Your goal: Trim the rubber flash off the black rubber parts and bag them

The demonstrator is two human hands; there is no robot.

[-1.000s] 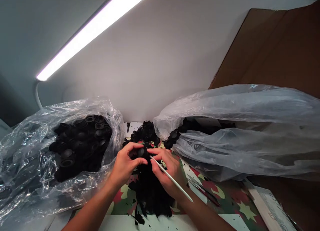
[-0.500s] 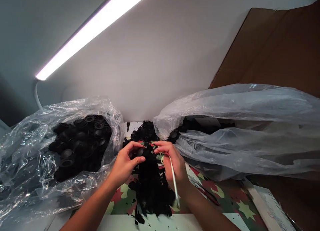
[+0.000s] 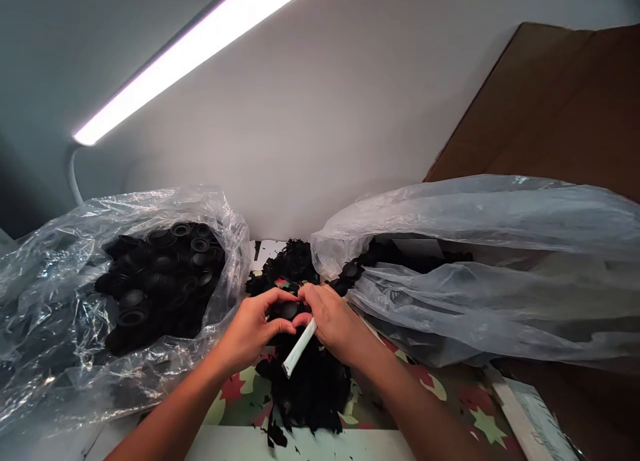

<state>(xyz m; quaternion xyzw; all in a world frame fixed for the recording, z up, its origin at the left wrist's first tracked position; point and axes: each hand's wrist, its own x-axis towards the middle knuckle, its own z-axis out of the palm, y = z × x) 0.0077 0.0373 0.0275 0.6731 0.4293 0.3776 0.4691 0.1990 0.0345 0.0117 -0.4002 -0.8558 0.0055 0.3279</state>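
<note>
My left hand [image 3: 257, 324] curls its thumb and fingers around a small round black rubber part [image 3: 287, 309], which is partly hidden. My right hand [image 3: 333, 321] is closed on a slim white-handled tool [image 3: 299, 349]; the handle slants down and left out of the grip, and its working end is hidden. The fingertips of both hands meet at the black part. Beneath them a heap of thin black scraps [image 3: 310, 394] lies on the patterned table cover [image 3: 435, 388].
On the left, an open clear plastic bag [image 3: 60, 301] holds several ribbed black rubber parts [image 3: 160, 281]. Another plastic bag [image 3: 450, 301] stretches across the right, near a cardboard box [image 3: 560, 108]. More black scraps [image 3: 295, 261] lie behind my hands. A tube lamp [image 3: 195, 58] shines above.
My right hand has moved left and turned over against the left hand. The white handle has swung from pointing down and right to down and left.
</note>
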